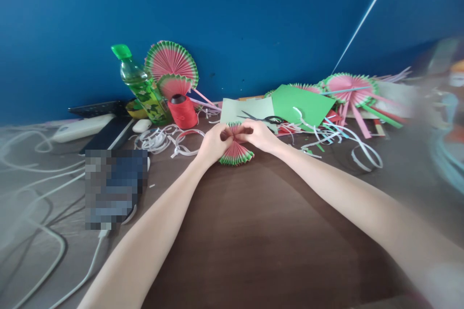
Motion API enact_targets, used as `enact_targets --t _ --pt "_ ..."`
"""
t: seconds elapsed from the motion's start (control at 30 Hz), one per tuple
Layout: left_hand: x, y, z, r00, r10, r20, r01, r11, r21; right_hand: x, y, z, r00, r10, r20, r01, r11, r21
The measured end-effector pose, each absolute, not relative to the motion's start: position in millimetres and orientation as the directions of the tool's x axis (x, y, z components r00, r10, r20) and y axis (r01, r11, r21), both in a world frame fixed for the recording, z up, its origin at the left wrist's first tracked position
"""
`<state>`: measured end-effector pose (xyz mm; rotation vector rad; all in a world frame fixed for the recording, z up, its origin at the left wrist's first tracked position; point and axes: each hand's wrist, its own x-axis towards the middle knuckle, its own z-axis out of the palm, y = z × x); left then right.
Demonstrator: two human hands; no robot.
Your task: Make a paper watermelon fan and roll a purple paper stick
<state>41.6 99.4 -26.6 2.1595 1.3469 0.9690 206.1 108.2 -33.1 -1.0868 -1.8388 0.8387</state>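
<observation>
A pleated paper fan, pink with a green edge, is held between my two hands at the middle of the table. Its folds spread out both above and below the pinched centre. My left hand grips it from the left with closed fingers. From the right, my right hand pinches it near the centre, thumb and fingers together. Just beyond my hands lie dark scissors on a pale green paper sheet. The fingertips' exact hold at the fan's middle is partly hidden.
On the left stand a green-capped bottle, a red thread spool and finished fans. A phone with cables lies nearer. White paper strips curl nearby. At right are green paper, another fan and loose strips.
</observation>
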Motion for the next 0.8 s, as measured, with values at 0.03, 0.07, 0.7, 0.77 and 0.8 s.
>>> enact_targets --t 0.03,0.07,0.7,0.77,0.8 --pt "41.6 99.2 -26.5 0.288 0.896 0.339 0.608 -0.445 0.658 206.3 108.0 -32.8 -0.289 0.904 0.316 0.359 0.408 -0.84" --pt "41.6 99.0 -26.3 0.286 0.896 0.339 0.61 -0.443 0.657 206.4 107.8 -32.6 -0.29 0.903 0.318 0.359 0.411 -0.838" --pt "39.8 99.0 -26.9 0.276 0.902 0.334 0.562 -0.433 0.705 204.3 104.0 -31.7 -0.292 0.886 0.361 0.397 0.456 -0.797" --pt "39.2 99.6 -27.9 0.275 0.9 0.338 0.569 -0.435 0.698 204.1 103.8 -32.3 -0.293 0.88 0.373 0.401 0.467 -0.788" --pt "39.1 99.8 -28.3 0.275 0.9 0.339 0.571 -0.436 0.696 204.0 103.7 -32.7 -0.292 0.878 0.378 0.401 0.472 -0.785"
